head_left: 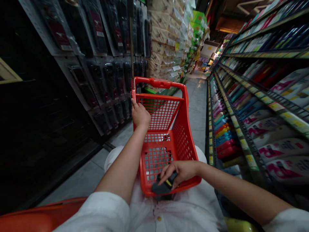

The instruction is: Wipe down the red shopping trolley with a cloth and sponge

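Observation:
A red plastic shopping basket [185,138] with lattice walls and floor is close in front of my body, its handle [160,83] at the far end. My left hand [140,114] is closed on the left rim, just below the handle's corner; the fingertips are partly hidden. At the near end, my right hand [182,174] reaches in from the right. Its fingers are bent around a dark grey and black item [161,187] with a yellow stripe, which lies against the near rim. What kind of thing it is I cannot make out.
Shelves of bottles [224,135] line the right side. On the left hang dark packaged goods [111,80]; beyond them are stacked beige packs [164,42]. A thin metal pole [131,48] rises by the handle. Grey tiled floor [195,96] runs ahead. Another red object [41,214] sits lower left.

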### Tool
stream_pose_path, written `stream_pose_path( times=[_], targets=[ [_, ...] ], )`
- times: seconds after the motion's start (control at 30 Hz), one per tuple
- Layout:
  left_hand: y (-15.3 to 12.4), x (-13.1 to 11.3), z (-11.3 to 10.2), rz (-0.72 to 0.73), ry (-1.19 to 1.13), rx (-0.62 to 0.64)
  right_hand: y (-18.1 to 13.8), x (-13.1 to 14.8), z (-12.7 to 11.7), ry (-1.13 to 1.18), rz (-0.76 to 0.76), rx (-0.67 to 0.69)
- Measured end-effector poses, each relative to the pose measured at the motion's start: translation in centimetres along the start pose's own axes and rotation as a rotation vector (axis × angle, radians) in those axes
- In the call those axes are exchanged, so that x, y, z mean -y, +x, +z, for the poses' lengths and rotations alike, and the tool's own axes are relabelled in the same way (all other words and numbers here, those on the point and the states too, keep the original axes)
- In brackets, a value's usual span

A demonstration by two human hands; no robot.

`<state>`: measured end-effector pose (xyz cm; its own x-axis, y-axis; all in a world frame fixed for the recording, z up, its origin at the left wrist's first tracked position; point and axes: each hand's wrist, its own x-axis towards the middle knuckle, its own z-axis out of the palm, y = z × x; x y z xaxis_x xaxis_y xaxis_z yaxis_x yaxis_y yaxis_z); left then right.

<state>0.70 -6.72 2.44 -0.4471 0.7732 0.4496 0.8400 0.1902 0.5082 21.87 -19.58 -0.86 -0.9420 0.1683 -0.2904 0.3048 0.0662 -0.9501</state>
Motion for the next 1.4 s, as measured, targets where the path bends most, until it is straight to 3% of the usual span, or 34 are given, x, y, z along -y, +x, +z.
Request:
stream_pose_path(
  times=[0.1, 0.2, 0.33, 0.53, 0.7, 0.93, 1.03, 1.17, 1.23, 1.3, 1.4],
  targets=[
    [0.2, 0.1, 0.2, 0.023, -0.011, -0.009, 1.6, 1.0, 1.1, -0.084, -0.101, -0.021],
    [0.5, 0.1, 0.4, 0.040, -0.010, -0.016, 0.6, 1.6, 0.8, -0.216, -0.158, 0.027],
    [1.0, 0.0, 0.7, 0.068, 0.025, 0.003, -1.8, 2.0, -0.7, -0.444, -0.158, 0.104],
    [2.4, 0.2, 1.0, 0.109, 0.097, 0.056, -0.2, 3.1, -0.7, -0.738, -0.182, 0.047],
    [3.7, 0.9, 0.9, 0.128, 0.106, 0.094, -1.4, 5.0, -2.3, -0.873, -0.005, 0.210],
    [4.4, 0.8, 1.2, 0.132, 0.103, 0.110, -2.7, 7.4, -2.7, -1.205, 0.338, 0.172],
    [4.4, 0.7, 1.3, 0.122, 0.093, 0.114, -3.2, 8.0, -5.1, -1.333, 0.376, 0.081],
    [4.3, 0.7, 1.5, 0.117, 0.086, 0.102, -4.9, 7.4, -10.0, -1.475, 0.475, -0.324],
    [4.2, 0.8, 1.6, 0.122, 0.075, 0.095, -5.8, 6.2, -11.0, -1.492, 0.492, -0.492],
    [4.2, 0.9, 1.8, 0.128, 0.057, 0.094, -6.4, 4.6, -10.5, -1.473, 0.444, -0.529],
    [4.3, 1.1, 1.9, 0.128, 0.027, 0.090, -6.9, 2.9, -9.3, -1.412, 0.317, -0.477]
  ],
)
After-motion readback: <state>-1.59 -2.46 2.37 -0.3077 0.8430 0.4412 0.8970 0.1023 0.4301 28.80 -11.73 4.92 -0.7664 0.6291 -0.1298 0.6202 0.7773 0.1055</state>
